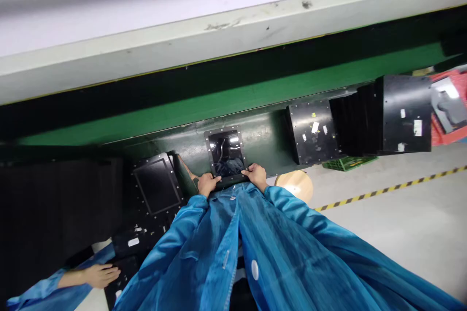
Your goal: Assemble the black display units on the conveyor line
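Observation:
A black rectangular panel [226, 151] with a glossy, reflective middle and small dots round its frame lies on the dark green work surface in front of my body. My left hand [207, 184] is closed on its near left corner, thumb on top. At the near right corner my right hand [256, 176] grips the same panel, also with the thumb on top. The fingers under the edge are hidden. To the left, a similar black panel [157, 184] with a dark inset rectangle rests on a stack of black pieces.
Stacked black panels with white stickers [314, 131] stand on the right, with a taller stack [406, 114] beyond. A red crate [460, 90] is farther right. A round wooden stool [295, 186] stands below the edge. At lower left a co-worker's hand [100, 275] rests on black pieces.

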Action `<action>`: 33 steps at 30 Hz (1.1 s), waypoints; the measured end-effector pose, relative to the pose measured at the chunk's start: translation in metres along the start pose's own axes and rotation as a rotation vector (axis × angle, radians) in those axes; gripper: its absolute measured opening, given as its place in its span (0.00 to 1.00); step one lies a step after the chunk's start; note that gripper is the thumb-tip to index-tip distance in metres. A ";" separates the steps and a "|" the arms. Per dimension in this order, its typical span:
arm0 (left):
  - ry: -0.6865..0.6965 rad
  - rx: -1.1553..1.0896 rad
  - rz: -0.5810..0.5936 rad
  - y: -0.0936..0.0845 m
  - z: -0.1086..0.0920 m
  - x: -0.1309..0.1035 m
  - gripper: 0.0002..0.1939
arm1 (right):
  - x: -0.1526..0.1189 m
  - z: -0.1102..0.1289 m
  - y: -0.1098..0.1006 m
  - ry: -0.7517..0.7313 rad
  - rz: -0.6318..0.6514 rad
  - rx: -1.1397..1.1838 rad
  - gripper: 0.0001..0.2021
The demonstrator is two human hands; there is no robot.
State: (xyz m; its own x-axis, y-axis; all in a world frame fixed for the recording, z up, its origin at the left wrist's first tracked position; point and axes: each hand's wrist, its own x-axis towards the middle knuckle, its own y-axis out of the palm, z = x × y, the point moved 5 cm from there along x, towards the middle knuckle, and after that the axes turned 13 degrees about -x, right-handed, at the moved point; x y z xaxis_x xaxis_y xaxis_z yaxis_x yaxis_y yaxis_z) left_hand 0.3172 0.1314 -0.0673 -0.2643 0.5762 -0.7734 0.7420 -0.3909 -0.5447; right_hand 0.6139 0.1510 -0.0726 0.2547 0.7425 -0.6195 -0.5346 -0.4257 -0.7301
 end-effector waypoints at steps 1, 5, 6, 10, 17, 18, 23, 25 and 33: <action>0.007 0.030 -0.013 0.000 -0.001 -0.001 0.20 | 0.001 0.000 0.000 0.020 0.012 -0.030 0.15; -0.003 0.038 -0.043 0.002 -0.003 -0.003 0.18 | 0.003 0.000 0.001 0.071 0.041 -0.090 0.13; -0.006 0.031 -0.043 0.003 -0.003 -0.003 0.17 | 0.004 0.000 0.002 0.080 0.042 -0.094 0.13; 0.014 0.006 -0.059 0.002 -0.004 -0.004 0.17 | 0.006 0.001 0.004 0.087 0.042 -0.090 0.13; 0.049 -0.020 0.103 0.005 0.007 -0.013 0.21 | 0.003 -0.005 0.000 -0.070 0.092 -0.191 0.14; 0.075 -0.002 0.137 0.003 0.004 -0.011 0.22 | 0.008 -0.004 -0.005 -0.120 0.112 -0.219 0.14; 0.429 -0.052 -0.277 -0.063 -0.066 0.028 0.14 | 0.065 0.049 -0.062 -0.375 -0.148 -0.165 0.22; 0.574 -0.108 -0.367 -0.088 -0.104 0.051 0.21 | 0.093 0.084 -0.078 -0.468 -0.232 -0.119 0.31; 0.485 -0.198 -0.254 -0.102 -0.143 0.118 0.17 | 0.144 0.132 -0.082 -0.558 -0.194 -0.112 0.22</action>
State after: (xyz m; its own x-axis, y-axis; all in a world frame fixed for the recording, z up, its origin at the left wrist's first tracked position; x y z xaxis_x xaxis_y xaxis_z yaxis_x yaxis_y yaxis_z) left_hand 0.2981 0.3421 -0.0563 -0.1710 0.9155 -0.3641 0.8057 -0.0827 -0.5865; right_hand 0.5882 0.3610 -0.0634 -0.1387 0.9586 -0.2488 -0.4244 -0.2845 -0.8596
